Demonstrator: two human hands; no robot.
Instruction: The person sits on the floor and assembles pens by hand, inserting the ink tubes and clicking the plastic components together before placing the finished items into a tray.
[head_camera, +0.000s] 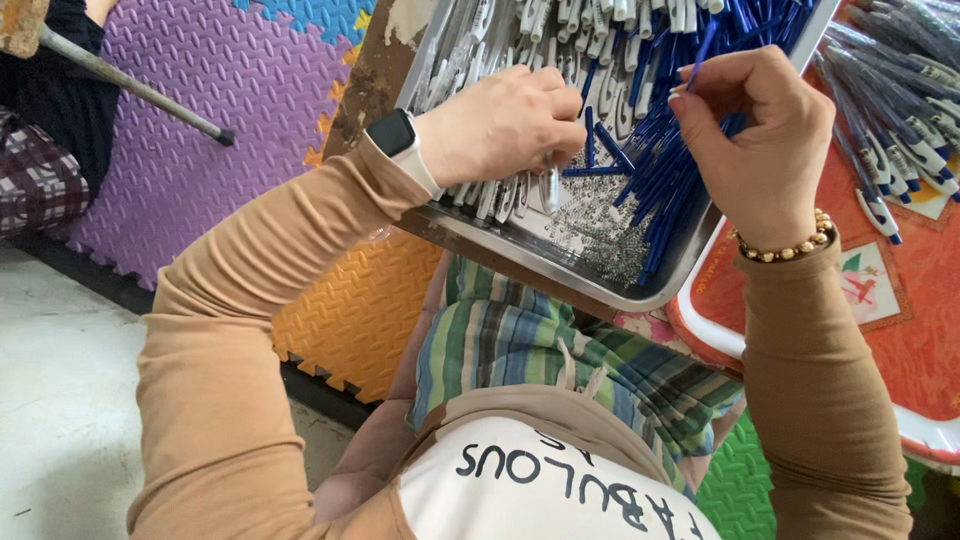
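Note:
My left hand (505, 122) is curled over a metal tray (560, 270), its fingers closed on a small clear pen piece just above a heap of tiny metal springs (597, 222). My right hand (762, 135) pinches a thin blue pen refill (703, 48) that points up and away. Both hands hover close together over the tray. A pile of blue refills (668, 170) lies under the right hand, and white pen barrels (500, 195) lie under the left. A smartwatch sits on my left wrist, a bead bracelet on my right.
A red and white tray (905, 330) at right holds assembled blue-and-white pens (900, 140). Purple, orange and green foam mats (240, 110) cover the floor. A metal rod (140, 92) slants at upper left beside another person's dark clothing.

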